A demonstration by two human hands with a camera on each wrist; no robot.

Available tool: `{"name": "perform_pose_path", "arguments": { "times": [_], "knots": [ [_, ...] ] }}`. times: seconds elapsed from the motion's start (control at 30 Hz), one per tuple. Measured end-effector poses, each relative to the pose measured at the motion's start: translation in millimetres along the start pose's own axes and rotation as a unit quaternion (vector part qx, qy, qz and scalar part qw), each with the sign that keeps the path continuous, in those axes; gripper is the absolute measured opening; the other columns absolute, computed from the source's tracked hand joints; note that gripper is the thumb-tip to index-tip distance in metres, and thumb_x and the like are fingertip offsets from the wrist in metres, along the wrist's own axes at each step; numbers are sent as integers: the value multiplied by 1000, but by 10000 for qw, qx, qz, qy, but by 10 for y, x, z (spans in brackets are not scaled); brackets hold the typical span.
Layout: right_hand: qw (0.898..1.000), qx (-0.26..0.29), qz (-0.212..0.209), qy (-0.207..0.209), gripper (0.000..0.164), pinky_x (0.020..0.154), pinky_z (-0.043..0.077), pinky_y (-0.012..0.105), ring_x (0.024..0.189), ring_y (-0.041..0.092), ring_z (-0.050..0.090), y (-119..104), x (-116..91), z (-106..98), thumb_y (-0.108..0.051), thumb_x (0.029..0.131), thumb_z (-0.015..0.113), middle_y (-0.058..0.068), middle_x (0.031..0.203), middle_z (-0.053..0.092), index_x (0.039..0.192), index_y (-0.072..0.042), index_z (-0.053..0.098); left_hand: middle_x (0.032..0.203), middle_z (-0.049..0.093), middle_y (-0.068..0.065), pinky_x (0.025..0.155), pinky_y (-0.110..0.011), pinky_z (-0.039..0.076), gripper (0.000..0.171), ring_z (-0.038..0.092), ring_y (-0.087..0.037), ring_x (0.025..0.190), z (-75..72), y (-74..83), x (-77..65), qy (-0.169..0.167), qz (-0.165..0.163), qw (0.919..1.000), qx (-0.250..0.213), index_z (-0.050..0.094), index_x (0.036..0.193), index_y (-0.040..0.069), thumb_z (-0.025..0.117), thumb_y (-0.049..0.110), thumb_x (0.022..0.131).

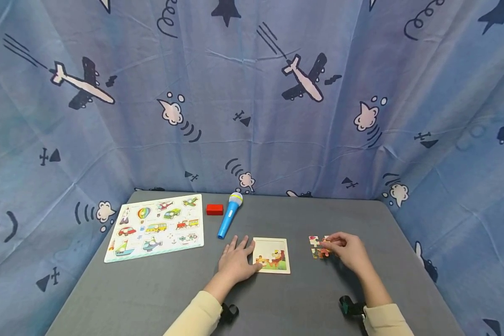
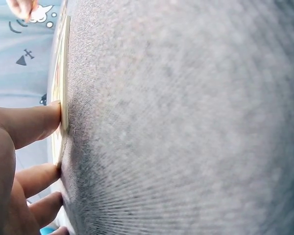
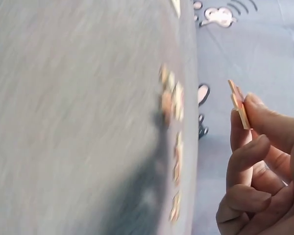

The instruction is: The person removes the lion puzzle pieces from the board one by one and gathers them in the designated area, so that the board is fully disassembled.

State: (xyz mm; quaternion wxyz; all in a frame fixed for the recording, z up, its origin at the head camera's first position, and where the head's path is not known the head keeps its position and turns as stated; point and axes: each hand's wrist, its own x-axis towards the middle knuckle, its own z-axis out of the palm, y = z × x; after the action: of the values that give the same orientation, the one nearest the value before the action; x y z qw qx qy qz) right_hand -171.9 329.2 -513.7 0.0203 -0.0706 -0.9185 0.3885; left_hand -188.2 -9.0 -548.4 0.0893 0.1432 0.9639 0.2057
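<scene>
A small square jigsaw tray (image 1: 270, 246) with a pale wooden rim lies in front of me, with joined picture pieces (image 1: 280, 262) across its lower part. My left hand (image 1: 234, 263) rests flat at its left side with fingers spread, the thumb on the tray's edge. In the left wrist view, the thumb (image 2: 36, 122) presses that rim. To the right, my right hand (image 1: 349, 252) pinches a thin jigsaw piece (image 3: 240, 108) between thumb and fingers, raised above the table in the right wrist view. Several loose jigsaw pieces (image 1: 315, 253) lie beneath and left of this hand.
At the back left lies a large white picture board (image 1: 154, 227) with vehicles on it. A red block (image 1: 214, 209) and a blue toy microphone (image 1: 229, 218) are between that board and the tray. A patterned blue curtain (image 1: 252, 135) borders the grey table (image 1: 159, 289).
</scene>
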Motion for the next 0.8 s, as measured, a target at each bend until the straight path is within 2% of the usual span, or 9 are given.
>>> {"name": "perform_pose_path", "arguments": {
  "times": [0.2, 0.37, 0.8],
  "knots": [
    [9999, -74, 85, -100, 24, 58, 44, 28, 69, 14, 59, 218, 16, -72, -23, 93, 74, 5, 83, 74, 104, -1, 73, 162, 37, -6, 123, -55, 24, 75, 21, -37, 154, -13, 0, 11, 2, -22, 10000, 13, 49, 151, 21, 71, 54, 87],
    [9992, -175, 293, -229, 23, 63, 45, 30, 71, 14, 60, 330, 40, -48, -24, 92, 74, 3, 81, 74, 101, -3, 73, 163, 37, -5, 123, -55, 24, 75, 21, -37, 154, -12, -2, 13, 10, -32, 10000, 55, 49, 151, 21, 70, 54, 88],
    [9967, -786, 203, -90, 21, 62, 42, 32, 69, 16, 55, 379, 74, -23, -27, 90, 76, 0, 77, 68, 93, -7, 73, 162, 38, -6, 122, -55, 24, 75, 21, -37, 154, -1, 9, -8, 16, -12, 10000, -46, 50, 151, 20, 71, 54, 87]
  ]
}}
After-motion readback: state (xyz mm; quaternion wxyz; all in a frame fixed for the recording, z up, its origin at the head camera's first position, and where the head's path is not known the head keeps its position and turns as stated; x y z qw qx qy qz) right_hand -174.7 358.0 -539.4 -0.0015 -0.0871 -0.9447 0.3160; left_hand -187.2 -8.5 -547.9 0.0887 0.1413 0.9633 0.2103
